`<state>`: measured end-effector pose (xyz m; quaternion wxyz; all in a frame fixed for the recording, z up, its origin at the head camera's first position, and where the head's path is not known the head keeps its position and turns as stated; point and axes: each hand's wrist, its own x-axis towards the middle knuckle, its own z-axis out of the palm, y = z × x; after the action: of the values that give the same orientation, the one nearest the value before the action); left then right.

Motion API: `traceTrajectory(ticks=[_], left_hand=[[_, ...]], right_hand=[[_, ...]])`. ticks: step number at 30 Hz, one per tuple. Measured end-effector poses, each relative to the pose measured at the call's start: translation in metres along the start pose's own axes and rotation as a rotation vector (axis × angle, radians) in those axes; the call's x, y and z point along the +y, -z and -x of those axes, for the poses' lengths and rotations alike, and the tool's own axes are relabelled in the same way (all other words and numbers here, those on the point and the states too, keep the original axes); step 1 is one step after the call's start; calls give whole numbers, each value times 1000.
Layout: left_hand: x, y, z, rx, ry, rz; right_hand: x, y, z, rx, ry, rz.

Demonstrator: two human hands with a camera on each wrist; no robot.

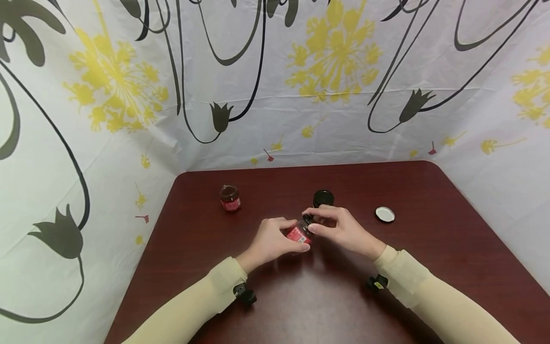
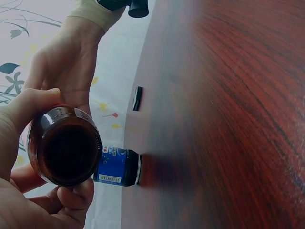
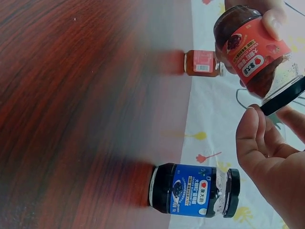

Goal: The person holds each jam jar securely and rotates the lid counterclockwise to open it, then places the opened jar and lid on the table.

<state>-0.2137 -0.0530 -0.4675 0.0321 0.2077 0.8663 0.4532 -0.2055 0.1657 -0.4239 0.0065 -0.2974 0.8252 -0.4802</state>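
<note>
My left hand [image 1: 272, 241] grips a jam jar [image 3: 252, 52] with a red label, thumb and fingers around its body. The jar is raised off the table and tilted, its lid end leaning toward my right hand [image 1: 343, 229]. A black lid [image 3: 286, 98] sits on the jar's mouth, and the right fingers and thumb pinch its rim. Dark jam shows inside below the clear glass neck. In the left wrist view the jar's round base [image 2: 71, 155] faces the camera. Just behind the right hand stands a blue-labelled jar [image 3: 193, 191] with a black lid.
Farther left on the dark red table [image 1: 193, 239] stands another red-labelled jar [image 1: 230, 199], its glass top without a lid. A loose lid [image 1: 385, 214] lies on the right, white inner side up. A patterned cloth [image 1: 275, 86] hangs behind the table.
</note>
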Motion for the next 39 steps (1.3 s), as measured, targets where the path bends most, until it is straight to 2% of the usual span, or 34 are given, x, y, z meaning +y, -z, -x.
traceTrajectory(ticks=[39], left_hand=[[-2,3,-1,-82,60,41]], right_hand=[[-2,-3,1,8,17,33]])
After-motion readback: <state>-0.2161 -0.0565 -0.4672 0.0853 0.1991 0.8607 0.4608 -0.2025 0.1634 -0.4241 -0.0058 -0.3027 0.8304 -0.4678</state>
